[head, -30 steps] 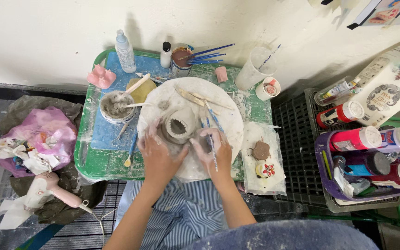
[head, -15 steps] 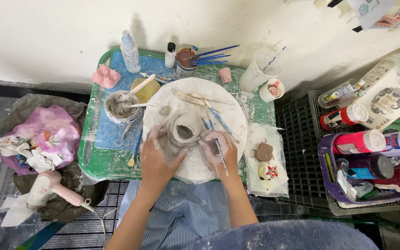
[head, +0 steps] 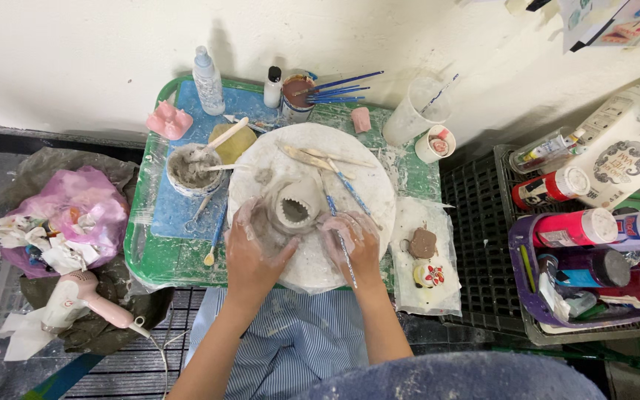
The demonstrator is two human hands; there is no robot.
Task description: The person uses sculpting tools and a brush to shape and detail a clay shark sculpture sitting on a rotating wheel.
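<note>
Clay pot (head: 294, 211) upright at the middle of a round white board (head: 350, 159), left hand (head: 253, 248) cupped against its left side, fingers spread, right hand (head: 351, 244) just beside its right side gripping a thin blue-handled brush (head: 344, 248), slip bowl (head: 189, 169) near on the green tray (head: 161, 259).

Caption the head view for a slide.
Left hand steadies a small clay vessel on a round white board; right hand holds a brush.
</note>
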